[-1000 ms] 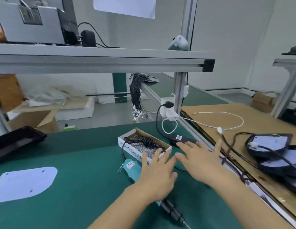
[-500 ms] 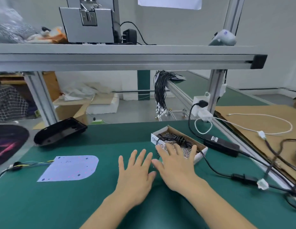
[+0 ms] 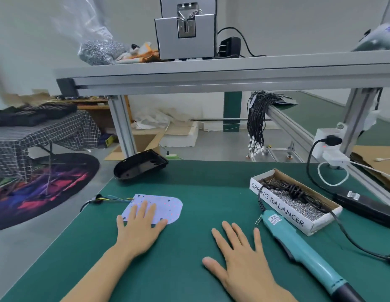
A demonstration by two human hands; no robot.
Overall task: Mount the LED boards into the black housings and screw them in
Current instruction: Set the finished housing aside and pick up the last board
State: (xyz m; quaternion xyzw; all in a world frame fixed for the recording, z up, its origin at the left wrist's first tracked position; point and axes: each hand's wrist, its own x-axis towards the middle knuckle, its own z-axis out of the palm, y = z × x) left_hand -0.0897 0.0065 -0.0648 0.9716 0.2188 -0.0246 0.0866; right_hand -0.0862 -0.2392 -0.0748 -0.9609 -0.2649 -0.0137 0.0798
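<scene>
**An Electronics Assembly Workshop**

The scene was a small assembly workshop. A green-matted workbench point(image 3: 189, 269) stood under an aluminium-profile shelf point(image 3: 211, 75). On the mat lay a teal electric screwdriver point(image 3: 298, 243), a cardboard box of screws point(image 3: 298, 205) and a black housing point(image 3: 139, 166). Bundled black cables point(image 3: 258, 123) hung over a rail behind.

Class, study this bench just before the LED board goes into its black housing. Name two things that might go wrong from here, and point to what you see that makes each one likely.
1. The left hand lies flat on the LED board, whose thin wires trail to the mat's left edge; lifting the board carelessly may snag or strain them.
2. The black housing sits at the mat's far left corner, partly overhanging; a knock could tip it off.
</scene>
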